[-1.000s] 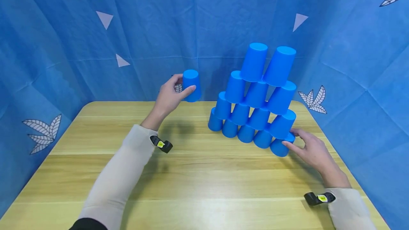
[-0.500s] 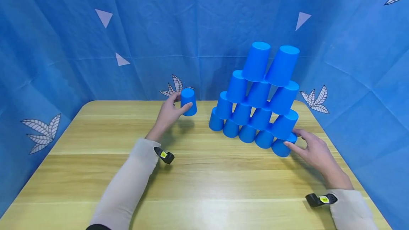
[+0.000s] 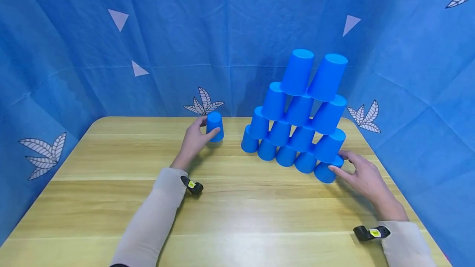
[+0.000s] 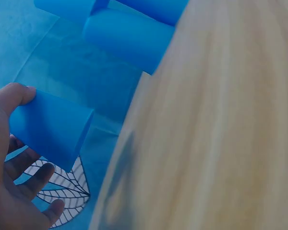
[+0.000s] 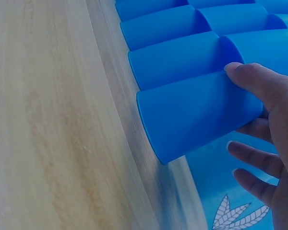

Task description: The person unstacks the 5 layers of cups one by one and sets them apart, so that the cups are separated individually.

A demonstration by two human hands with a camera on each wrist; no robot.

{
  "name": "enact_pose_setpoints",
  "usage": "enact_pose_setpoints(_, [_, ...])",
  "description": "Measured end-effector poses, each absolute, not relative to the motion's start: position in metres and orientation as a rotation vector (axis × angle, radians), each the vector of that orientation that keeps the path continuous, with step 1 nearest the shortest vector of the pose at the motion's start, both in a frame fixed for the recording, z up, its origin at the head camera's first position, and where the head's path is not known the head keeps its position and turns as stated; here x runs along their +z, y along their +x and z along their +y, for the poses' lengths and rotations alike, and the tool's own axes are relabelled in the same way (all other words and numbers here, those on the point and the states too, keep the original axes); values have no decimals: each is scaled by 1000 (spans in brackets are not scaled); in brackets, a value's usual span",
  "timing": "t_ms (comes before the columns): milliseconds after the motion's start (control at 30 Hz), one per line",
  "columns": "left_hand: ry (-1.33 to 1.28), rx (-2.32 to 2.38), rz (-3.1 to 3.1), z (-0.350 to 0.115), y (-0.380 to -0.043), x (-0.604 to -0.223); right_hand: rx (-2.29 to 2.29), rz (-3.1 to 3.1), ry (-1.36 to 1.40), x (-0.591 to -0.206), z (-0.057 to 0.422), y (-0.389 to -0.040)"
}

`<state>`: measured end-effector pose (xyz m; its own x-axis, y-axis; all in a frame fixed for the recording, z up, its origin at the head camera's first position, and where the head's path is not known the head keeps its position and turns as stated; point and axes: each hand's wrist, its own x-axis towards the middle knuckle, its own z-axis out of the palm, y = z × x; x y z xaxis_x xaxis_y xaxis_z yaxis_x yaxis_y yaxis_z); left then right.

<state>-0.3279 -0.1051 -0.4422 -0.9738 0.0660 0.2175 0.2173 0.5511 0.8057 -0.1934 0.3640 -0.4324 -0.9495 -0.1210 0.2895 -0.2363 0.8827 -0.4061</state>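
Note:
A blue cup [image 3: 215, 123], upside down, is pinched between the thumb and fingers of my left hand [image 3: 193, 140], low over the far middle of the table. In the left wrist view its rim points toward the tabletop, with a shadow below. To the right stands a tiered stack of upside-down blue cups [image 3: 299, 106], narrowing to two cups on top. My right hand [image 3: 367, 178] holds the lowest cup at the stack's right end [image 3: 324, 174], thumb on its near side. The right wrist view shows that cup [image 5: 197, 112] tight against its neighbours.
The light wooden table [image 3: 222, 217] has rounded far corners. A blue cloth [image 3: 185, 32] with white leaves and triangles hangs behind it and along both sides. A gap of bare tabletop lies between the cup in my left hand and the stack.
My left hand has brought the cup down toward the table and slightly left. My right hand stays on the same bottom cup, and the stack keeps its shape.

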Motion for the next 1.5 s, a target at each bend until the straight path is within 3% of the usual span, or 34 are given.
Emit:
enact_pose_setpoints(767, [-242,-1298,-2793,-99,-325,-462,641,-2790,270,-433,366,-190])
enact_pose_setpoints(1500, [-327,-1207,-2691,-102,-323,-453,640,-2776,270,-435,364,-192])
